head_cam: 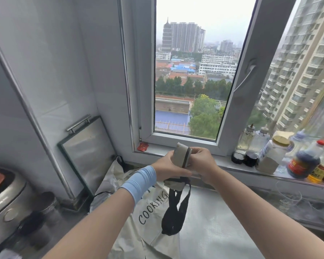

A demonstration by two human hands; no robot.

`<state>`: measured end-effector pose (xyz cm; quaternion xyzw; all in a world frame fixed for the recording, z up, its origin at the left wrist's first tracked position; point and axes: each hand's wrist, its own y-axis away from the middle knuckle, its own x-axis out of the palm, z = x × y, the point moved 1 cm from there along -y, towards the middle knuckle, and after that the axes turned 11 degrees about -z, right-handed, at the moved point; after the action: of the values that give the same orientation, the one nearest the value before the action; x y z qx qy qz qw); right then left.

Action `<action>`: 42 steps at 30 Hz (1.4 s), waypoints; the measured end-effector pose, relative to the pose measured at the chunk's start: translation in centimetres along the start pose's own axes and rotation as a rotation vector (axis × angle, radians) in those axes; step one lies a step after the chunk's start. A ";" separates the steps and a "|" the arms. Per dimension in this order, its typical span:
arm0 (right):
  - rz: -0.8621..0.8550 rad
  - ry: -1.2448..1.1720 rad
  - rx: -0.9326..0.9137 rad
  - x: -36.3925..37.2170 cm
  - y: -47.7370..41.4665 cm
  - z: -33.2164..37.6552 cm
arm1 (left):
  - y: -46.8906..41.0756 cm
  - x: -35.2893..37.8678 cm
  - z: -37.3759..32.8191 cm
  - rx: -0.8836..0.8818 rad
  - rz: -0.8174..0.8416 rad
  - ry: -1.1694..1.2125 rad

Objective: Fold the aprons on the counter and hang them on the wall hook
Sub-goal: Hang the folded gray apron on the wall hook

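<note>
Your left hand (166, 168) curled its fingers round the lower part of the folded beige apron (180, 156) at the centre of the frame, just below the window sill (157, 146), while your right hand (204, 161) pinched its upper right edge. Its black straps (176, 212) hung down over a second apron (150, 219), printed COOKING, lying on the counter (223, 221) at lower middle.
</note>
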<state>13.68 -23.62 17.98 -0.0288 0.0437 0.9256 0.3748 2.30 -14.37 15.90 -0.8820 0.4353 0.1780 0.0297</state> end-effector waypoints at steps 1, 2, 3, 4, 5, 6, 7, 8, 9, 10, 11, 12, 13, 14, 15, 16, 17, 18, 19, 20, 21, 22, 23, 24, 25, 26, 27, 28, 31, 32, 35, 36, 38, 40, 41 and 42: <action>0.050 0.018 0.017 -0.5 -0.4 0.2 | -0.1 0.3 -0.5 0.020 -0.048 -0.037; 0.117 0.034 0.024 -1.2 -0.9 0.4 | -0.2 0.5 -1.1 0.032 -0.101 -0.060; 0.216 0.022 0.023 -2.0 -1.3 0.8 | -0.3 0.6 -1.5 0.039 -0.156 -0.066; 0.350 -0.041 0.027 -2.9 -1.6 1.1 | -0.3 0.6 -2.0 0.045 -0.210 -0.069; 0.497 -0.156 0.051 -3.9 -1.9 1.3 | -0.4 0.6 -2.5 0.055 -0.263 -0.088; 0.617 -0.262 0.084 -4.6 -1.9 1.7 | -0.4 0.5 -3.1 0.065 -0.300 -0.132; 0.670 -0.309 0.090 -4.9 -1.9 1.9 | -0.4 0.5 -3.7 0.085 -0.323 -0.204; 0.659 -0.287 0.065 -5.1 -2.1 2.1 | -0.5 0.8 -4.5 0.113 -0.337 -0.300; 0.580 -0.218 0.014 -4.9 -2.3 2.2 | -0.6 0.9 -5.1 0.151 -0.349 -0.381; 0.482 -0.164 -0.037 -4.8 -2.7 2.4 | -0.8 1.1 -5.8 0.169 -0.357 -0.422; 0.407 -0.150 -0.060 -4.8 -3.2 2.4 | -1.1 1.1 -6.3 0.167 -0.358 -0.429; 0.361 -0.166 -0.063 -5.0 -3.8 2.5 | -1.3 1.1 -6.7 0.146 -0.349 -0.429; 0.335 -0.180 -0.065 -5.3 -4.2 2.6 | -1.5 1.0 -7.0 0.113 -0.331 -0.433; 0.310 -0.178 -0.072 -5.7 -4.6 2.7 | -1.6 1.0 -7.4 0.078 -0.295 -0.436; 0.283 -0.166 -0.079 -6.1 -4.9 2.7 | -1.7 1.1 -7.7 0.046 -0.243 -0.426; 0.258 -0.153 -0.087 -6.3 -5.1 2.7 | -1.8 1.3 -7.9 0.012 -0.190 -0.406; 0.237 -0.149 -0.093 -6.2 -5.3 2.7 | -2.0 1.4 -8.0 -0.013 -0.151 -0.387; 0.215 -0.154 -0.102 -6.0 -5.4 2.7 | -2.2 1.5 -8.1 -0.030 -0.130 -0.369; 0.189 -0.169 -0.101 -5.9 -5.5 2.7 | -2.6 1.5 -8.1 -0.042 -0.125 -0.351; 0.166 -0.184 -0.096 -5.8 -5.7 2.7 | -3.0 1.3 -8.2 -0.049 -0.125 -0.332; 0.148 -0.197 -0.084 -5.7 -5.7 2.8 | -3.3 1.1 -8.1 -0.051 -0.117 -0.308; 0.142 -0.206 -0.076 -5.6 -5.8 2.9 | -3.5 0.8 -8.1 -0.049 -0.101 -0.268; 0.139 -0.211 -0.075 -5.5 -5.9 3.0 | -3.6 0.6 -8.1 -0.039 -0.085 -0.219; 0.136 -0.212 -0.083 -5.3 -5.9 3.1 | -3.7 0.5 -8.2 -0.029 -0.081 -0.176; 0.123 -0.219 -0.095 -5.1 -6.0 3.2 | -3.7 0.4 -8.2 -0.015 -0.080 -0.145; 0.113 -0.233 -0.104 -4.8 -5.9 3.3 | -3.8 0.4 -8.3 -0.006 -0.090 -0.121; 0.121 -0.249 -0.089 -4.6 -5.9 3.2 | -3.9 0.2 -8.2 -0.007 -0.111 -0.101; 0.159 -0.264 -0.039 -4.5 -5.9 2.9 | -3.9 -0.1 -8.2 -0.011 -0.148 -0.069; 0.312 -0.110 0.068 -4.4 -5.3 1.2 | -4.4 -1.9 -7.8 -0.048 -0.296 0.080; 0.340 -0.041 0.050 -4.4 -5.2 0.7 | -4.3 -2.6 -7.8 -0.060 -0.321 0.121; 0.261 -0.075 0.006 -4.2 -5.5 0.1 | -4.0 -4.1 -7.7 -0.074 -0.296 0.189; 0.222 -0.111 0.023 -4.3 -5.8 0.1 | -3.8 -4.4 -7.8 -0.082 -0.271 0.233; 0.177 -0.091 0.059 -4.8 -6.4 0.4 | -3.4 -5.2 -8.0 -0.087 -0.219 0.305; 0.215 0.001 0.092 -5.4 -6.8 0.1 | -3.0 -5.9 -8.2 -0.079 -0.155 0.306; 0.279 0.039 0.125 -5.6 -6.8 -0.1 | -3.0 -6.2 -8.2 -0.065 -0.126 0.263; 0.353 0.044 0.180 -5.9 -6.9 -0.3 | -2.7 -6.4 -8.3 -0.056 -0.101 0.216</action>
<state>22.70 -22.80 17.77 -0.0073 0.1386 0.9685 0.2067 3.29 -9.58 25.56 -0.9174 0.3856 0.0925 -0.0331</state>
